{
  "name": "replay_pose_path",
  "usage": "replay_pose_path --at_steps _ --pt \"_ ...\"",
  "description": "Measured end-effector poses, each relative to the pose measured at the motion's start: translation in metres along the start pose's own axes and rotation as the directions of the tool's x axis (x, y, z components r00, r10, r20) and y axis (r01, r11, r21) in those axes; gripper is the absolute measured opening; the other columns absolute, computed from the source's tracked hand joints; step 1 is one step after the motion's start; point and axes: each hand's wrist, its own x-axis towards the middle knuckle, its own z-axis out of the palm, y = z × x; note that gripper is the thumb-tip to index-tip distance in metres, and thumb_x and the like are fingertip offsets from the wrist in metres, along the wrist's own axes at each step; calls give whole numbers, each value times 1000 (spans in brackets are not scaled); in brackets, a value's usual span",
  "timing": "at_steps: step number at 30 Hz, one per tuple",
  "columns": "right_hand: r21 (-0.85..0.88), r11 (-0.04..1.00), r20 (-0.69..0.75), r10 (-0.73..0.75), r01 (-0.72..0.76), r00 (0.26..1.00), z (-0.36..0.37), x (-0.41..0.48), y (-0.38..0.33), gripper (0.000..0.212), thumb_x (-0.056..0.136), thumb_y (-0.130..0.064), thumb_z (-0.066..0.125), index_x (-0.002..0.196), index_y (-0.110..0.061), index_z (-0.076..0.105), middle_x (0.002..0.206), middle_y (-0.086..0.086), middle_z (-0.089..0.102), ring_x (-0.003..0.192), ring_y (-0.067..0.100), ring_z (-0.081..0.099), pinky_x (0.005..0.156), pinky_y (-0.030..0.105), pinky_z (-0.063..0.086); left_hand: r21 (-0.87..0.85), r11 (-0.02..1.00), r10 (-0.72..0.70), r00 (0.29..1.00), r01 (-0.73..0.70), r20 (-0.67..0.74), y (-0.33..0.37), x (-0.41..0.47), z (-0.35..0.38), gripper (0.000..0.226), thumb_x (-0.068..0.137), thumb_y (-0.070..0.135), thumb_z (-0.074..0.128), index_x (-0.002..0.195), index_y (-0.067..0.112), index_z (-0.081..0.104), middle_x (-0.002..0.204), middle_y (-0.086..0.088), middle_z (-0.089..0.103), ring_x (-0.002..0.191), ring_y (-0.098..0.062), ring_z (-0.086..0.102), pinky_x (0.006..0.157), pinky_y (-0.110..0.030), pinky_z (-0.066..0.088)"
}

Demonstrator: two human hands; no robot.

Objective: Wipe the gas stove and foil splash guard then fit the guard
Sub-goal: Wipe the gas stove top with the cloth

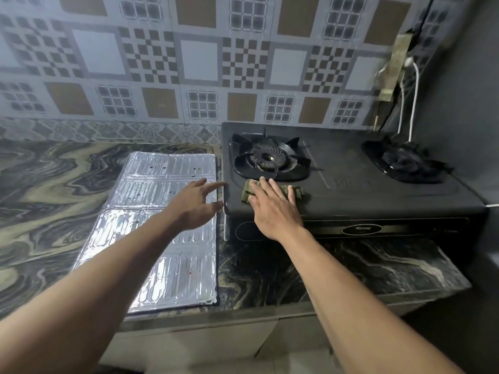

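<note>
Head view, right hand [272, 209] flat on cloth [297, 190], stove [378, 190] front edge

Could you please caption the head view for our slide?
Right hand presses a green cloth on the stove; foil guard lies flat alongside.

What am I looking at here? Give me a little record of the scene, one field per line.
stove: black, two burners, standing on the counter
cloth: green, on the stove top in front of the left burner
right hand: flat on the cloth, fingers straight
left hand: open, fingertips at the stove's left edge, contact unclear
foil guard: lying flat on the counter left of the stove, a few spots, not yet fitted
</note>
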Motion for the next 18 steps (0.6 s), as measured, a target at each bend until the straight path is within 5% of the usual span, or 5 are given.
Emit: replay_pose_path --at_steps 8,13,18 --pt "19 980 89 -201 200 976 -9 -4 -9 50 107 -38 27 156 -36 20 165 -9 14 152 13 5 121 52 -5 24 1000 -11 1000 11 6 0 1 4 58 99 46 49 154 41 29 162 -13 24 150 -28 19 119 -47 23" --pt "-12 939 -14 -343 343 939 0 -19 4 54 105 -20 43 154 -35 27 162 -4 27 151 16 17 122 53 4 41 999 -6 1000 6 1 5 0 4 57 101 42 48 154 38 29 160 -12 30 152 -24 15 118 -43 21" --pt "41 940 -94 -333 338 938 6 -28 20 58 102 -9 45 153 -34 32 160 -3 32 150 16 22 121 46 -2 76 996 -46 999 47 -15 10 1 5 55 101 37 47 154 35 32 162 -16 25 152 -26 16 118 -42 22"
